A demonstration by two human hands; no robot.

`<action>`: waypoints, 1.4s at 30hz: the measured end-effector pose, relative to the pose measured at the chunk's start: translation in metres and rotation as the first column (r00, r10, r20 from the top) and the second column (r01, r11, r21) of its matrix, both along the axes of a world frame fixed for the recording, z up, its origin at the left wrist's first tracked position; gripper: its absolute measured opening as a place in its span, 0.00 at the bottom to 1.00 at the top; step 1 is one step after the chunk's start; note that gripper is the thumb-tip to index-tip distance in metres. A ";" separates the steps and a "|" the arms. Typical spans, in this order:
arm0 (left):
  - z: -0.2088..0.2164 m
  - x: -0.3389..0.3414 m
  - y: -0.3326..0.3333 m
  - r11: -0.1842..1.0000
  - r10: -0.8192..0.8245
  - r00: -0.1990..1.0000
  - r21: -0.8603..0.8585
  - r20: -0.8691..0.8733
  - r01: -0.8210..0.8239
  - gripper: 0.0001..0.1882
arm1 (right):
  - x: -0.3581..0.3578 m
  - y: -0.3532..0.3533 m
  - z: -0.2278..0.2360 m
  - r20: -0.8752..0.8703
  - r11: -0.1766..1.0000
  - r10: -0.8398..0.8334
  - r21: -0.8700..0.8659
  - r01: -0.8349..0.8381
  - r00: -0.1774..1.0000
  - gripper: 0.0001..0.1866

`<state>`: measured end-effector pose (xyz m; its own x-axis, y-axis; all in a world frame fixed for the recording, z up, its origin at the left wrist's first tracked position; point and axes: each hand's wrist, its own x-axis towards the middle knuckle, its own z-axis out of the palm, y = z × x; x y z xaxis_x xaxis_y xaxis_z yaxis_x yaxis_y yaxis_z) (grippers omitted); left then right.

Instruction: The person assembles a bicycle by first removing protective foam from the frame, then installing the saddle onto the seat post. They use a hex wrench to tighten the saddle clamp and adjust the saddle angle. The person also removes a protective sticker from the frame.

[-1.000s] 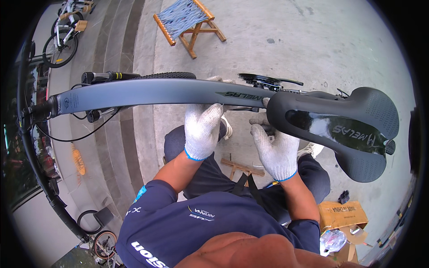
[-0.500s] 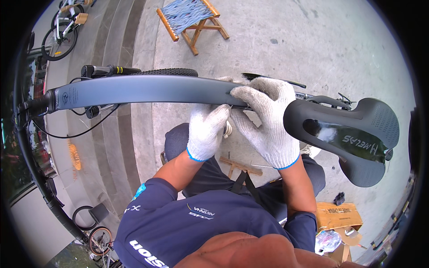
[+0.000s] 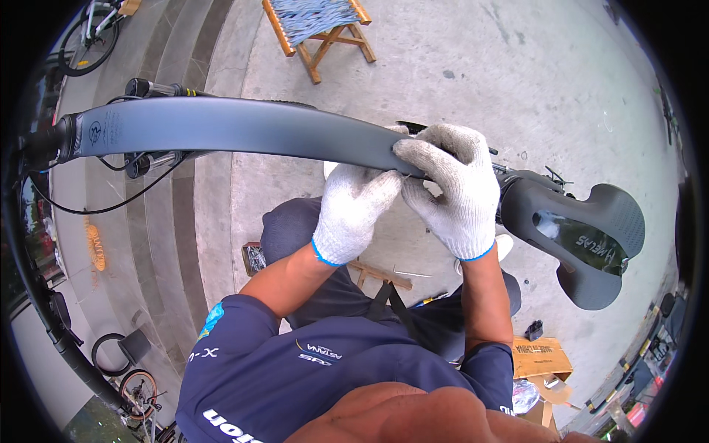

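Note:
A grey-blue bicycle frame [image 3: 214, 125] runs across in front of me, its broad top tube narrowing toward the right. My right hand [image 3: 459, 193], in a white knit glove, is closed at that narrow end, forefinger resting on top and thumb by the near edge. Beside it, my gloved left hand [image 3: 348, 210] reaches under the near edge. Its thumb points at the right thumb, while its other fingers are partly hidden by the tube; whatever they hold is not visible. Right of my hands is the black saddle [image 3: 572, 236], with a glossy middle.
The black handlebar [image 3: 29, 277] curves down the left side, with a cable [image 3: 118, 209] looping from it. Beyond the frame stands a folding stool [image 3: 317, 33] with a woven seat. Steps [image 3: 162, 244] lie left, a cardboard box [image 3: 543, 358] lower right, other bicycles [image 3: 92, 40] farther off.
The view has shifted a little; the saddle now appears lower and farther from my right hand, and the tube slopes more. Both hands stay at the tube's narrow end.

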<state>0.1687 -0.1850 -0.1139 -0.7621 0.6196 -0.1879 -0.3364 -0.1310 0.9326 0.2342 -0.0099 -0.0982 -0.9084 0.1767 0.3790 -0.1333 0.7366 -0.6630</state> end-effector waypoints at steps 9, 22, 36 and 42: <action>0.000 0.000 0.002 1.000 0.011 1.000 0.001 0.008 -0.011 0.27 | 0.000 0.003 0.001 -0.006 0.999 0.033 0.003 -0.033 0.999 0.21; -0.004 -0.001 0.001 1.000 0.007 0.993 0.003 -0.115 -0.007 0.26 | 0.000 0.001 0.000 -0.049 1.000 0.020 -0.017 -0.021 0.999 0.17; -0.001 0.000 0.000 1.000 -0.007 0.990 -0.001 -0.138 0.007 0.20 | -0.015 0.002 0.026 0.270 0.889 -0.004 -0.439 0.127 0.963 0.18; -0.002 -0.003 0.001 1.000 -0.027 0.993 0.005 -0.115 0.028 0.19 | -0.025 0.017 0.032 0.399 0.813 0.188 -0.576 0.086 0.897 0.16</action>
<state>0.1656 -0.1841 -0.1154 -0.7612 0.6414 -0.0958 -0.2308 -0.1299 0.9643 0.2089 0.0071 -0.0666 -0.9640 0.1815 -0.1942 0.2306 0.2077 -0.9506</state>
